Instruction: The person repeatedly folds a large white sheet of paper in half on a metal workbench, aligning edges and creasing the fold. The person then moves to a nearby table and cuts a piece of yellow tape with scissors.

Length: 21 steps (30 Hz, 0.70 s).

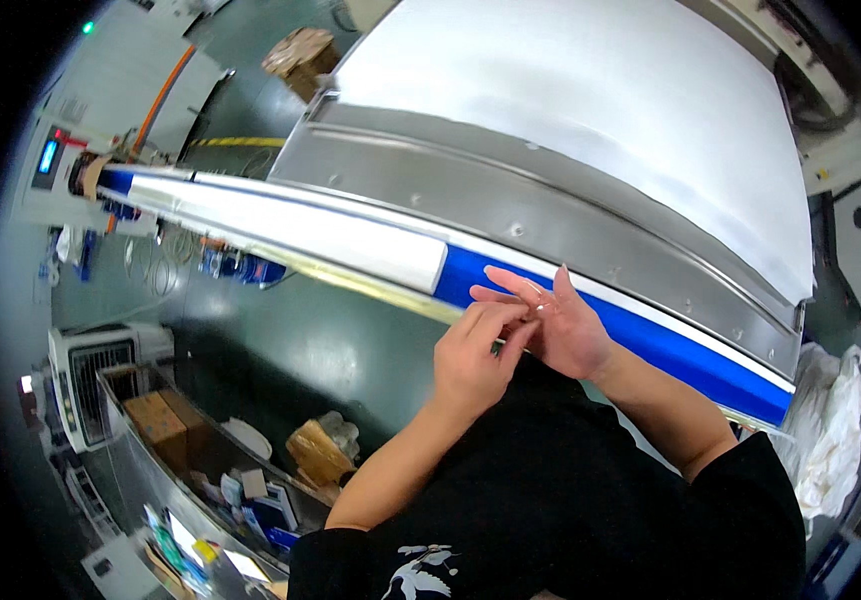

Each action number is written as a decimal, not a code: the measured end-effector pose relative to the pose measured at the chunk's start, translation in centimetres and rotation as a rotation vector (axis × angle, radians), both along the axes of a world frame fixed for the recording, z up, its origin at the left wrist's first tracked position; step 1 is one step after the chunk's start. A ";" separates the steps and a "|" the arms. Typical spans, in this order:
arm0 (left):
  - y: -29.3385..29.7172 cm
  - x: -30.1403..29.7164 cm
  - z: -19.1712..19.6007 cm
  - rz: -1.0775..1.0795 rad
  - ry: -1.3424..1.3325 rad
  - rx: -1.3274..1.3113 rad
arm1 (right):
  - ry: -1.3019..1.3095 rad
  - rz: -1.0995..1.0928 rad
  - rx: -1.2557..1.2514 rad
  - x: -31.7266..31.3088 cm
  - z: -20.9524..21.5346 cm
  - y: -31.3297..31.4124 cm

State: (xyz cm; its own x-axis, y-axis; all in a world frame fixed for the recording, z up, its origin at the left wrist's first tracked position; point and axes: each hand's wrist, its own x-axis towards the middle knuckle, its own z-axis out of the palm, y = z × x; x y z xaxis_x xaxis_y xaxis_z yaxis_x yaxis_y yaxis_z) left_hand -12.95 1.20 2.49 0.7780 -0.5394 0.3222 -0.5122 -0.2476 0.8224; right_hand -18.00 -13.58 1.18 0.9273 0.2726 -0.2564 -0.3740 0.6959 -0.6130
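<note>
My left hand point(475, 358) is pinched closed, its fingertips at the fingers of my right hand. Whatever those fingertips hold, if anything, is too small to make out. My right hand point(575, 335) is turned palm up with its thumb and fingers spread. A small shiny spot shows where the two hands meet; I cannot tell what it is. Both hands are above the near edge of a long blue strip point(690, 355), part of which is covered by a white sheet point(310, 230) on the left.
Beyond the strip lies a grey metal plate point(430, 165) and a wide white sheet point(570, 80). A white plastic bag point(825, 430) hangs at the right. At lower left are a cluttered bench point(165, 470), a cardboard box point(157, 425) and an air cooler point(85, 385).
</note>
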 end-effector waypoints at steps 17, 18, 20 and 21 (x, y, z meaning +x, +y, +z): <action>19.7 -4.8 -1.2 0.263 0.806 -0.630 | -0.045 0.198 0.082 2.0 1.1 19.8; 20.3 -4.8 -1.2 0.269 0.828 -0.672 | -0.041 0.212 0.090 2.3 1.0 20.3; 21.7 -4.9 -1.5 0.341 0.772 -0.712 | -0.041 0.241 0.076 2.7 1.2 22.1; 22.2 -4.9 -1.6 0.381 0.739 -0.734 | -0.043 0.260 0.068 2.9 1.3 23.0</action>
State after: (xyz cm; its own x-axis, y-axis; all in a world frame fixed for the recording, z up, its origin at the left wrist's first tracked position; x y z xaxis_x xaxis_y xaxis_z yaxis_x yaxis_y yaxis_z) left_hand -17.85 23.41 0.87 0.9848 -0.0928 -0.1466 0.1714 0.3883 0.9055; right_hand -15.10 9.42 2.52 0.8336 0.5182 -0.1912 -0.5201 0.6200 -0.5874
